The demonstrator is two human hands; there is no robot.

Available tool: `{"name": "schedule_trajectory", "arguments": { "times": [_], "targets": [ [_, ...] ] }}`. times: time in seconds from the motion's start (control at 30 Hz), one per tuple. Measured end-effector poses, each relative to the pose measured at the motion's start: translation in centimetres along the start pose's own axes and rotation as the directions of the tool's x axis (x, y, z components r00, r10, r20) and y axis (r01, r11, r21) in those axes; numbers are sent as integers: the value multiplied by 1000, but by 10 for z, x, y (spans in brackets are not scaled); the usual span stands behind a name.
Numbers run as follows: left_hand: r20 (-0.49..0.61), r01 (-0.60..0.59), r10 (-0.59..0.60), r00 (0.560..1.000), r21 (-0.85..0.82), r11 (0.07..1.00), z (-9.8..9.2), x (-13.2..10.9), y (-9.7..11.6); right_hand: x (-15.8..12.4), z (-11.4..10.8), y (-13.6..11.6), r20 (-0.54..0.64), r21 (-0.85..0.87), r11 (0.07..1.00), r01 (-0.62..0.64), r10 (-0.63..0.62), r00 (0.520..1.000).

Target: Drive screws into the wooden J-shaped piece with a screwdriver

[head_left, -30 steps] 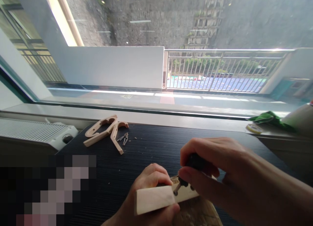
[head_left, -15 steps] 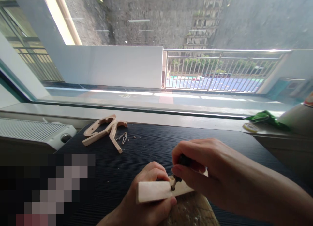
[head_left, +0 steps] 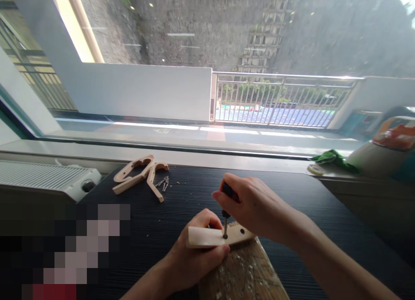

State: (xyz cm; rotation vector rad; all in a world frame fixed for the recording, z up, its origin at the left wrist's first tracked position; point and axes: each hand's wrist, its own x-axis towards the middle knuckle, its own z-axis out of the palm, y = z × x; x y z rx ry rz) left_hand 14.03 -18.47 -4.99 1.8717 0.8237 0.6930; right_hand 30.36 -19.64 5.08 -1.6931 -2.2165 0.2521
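My left hand (head_left: 197, 244) is closed around a pale wooden piece (head_left: 205, 237), thumb on the near side and fingers on the far side. The piece rests at its right end on a worn wooden board (head_left: 241, 269). Two dark holes show in the piece. My right hand (head_left: 249, 200) grips the dark handle of a screwdriver (head_left: 226, 224), which stands nearly upright with its tip in the left hole. Whether a screw sits in that hole cannot be made out.
Farther back on the black table (head_left: 191, 192) lie curved wooden parts (head_left: 134, 172) and several screws (head_left: 164, 184). A white radiator (head_left: 48, 177) stands at the left. On the windowsill at right are a green cloth (head_left: 333, 158), a tape roll (head_left: 315, 169) and a rounded container (head_left: 372, 155).
The screwdriver has gone from tilted to nearly upright, its tip still at the same hole. My right hand has shifted left, uncovering the second hole. The whole view has shifted slightly.
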Motion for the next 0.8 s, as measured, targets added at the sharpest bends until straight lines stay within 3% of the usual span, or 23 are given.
{"name": "schedule_trajectory", "arguments": {
  "times": [0.17,0.27,0.4,0.47,0.67,0.8],
  "targets": [
    [15,6,-6,1000,-12,1000,-1,-2,0,3,-39,-12,191,-139,972,188,-160,968],
    [18,-3,3,1000,-32,999,-2,-2,0,4,-61,-24,406,-134,947,293,-217,888],
    [22,0,1,1000,-53,999,-1,-2,-1,5,-60,-36,564,-271,893,359,-155,811],
    [18,-6,7,1000,-42,999,-1,-2,-2,5,-53,-37,576,-303,875,379,-148,804],
    [25,-8,9,1000,-39,999,-1,-2,-1,0,-47,-28,478,-269,922,277,-122,870],
    [39,10,-8,999,-46,999,1,0,2,-1,-46,-35,495,-314,903,293,-108,862]
  ]
}}
